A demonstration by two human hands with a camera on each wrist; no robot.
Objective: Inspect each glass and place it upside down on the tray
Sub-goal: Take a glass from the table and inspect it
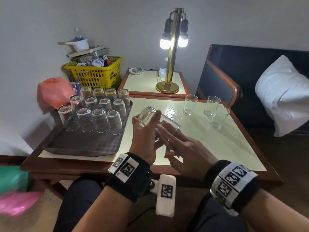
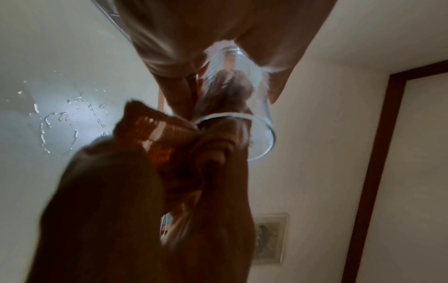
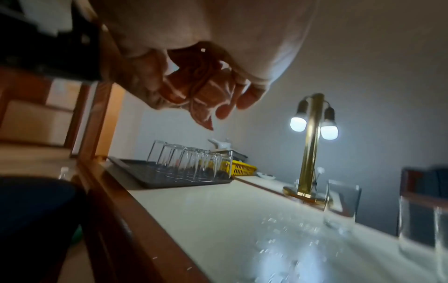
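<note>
A clear glass (image 1: 148,114) is held tilted above the table, base up and to the left, rim down to the right. My left hand (image 1: 147,122) grips its body near the base, thumb on one side and fingers on the other. My right hand (image 1: 167,139) holds the rim end, fingers laid over it and thumb beneath. The left wrist view shows the glass (image 2: 263,124), my left hand (image 2: 227,86) round it and my right hand (image 2: 194,134) at its rim. The dark tray (image 1: 80,145) at the left carries several upturned glasses (image 1: 100,119).
Three upright glasses (image 1: 190,104) (image 1: 211,106) (image 1: 219,117) stand at the table's far right. A lit brass lamp (image 1: 172,52) is on the side table behind. A yellow basket (image 1: 97,74) and a pink bag (image 1: 51,92) sit beyond the tray. Water drops (image 1: 170,111) glisten mid-table.
</note>
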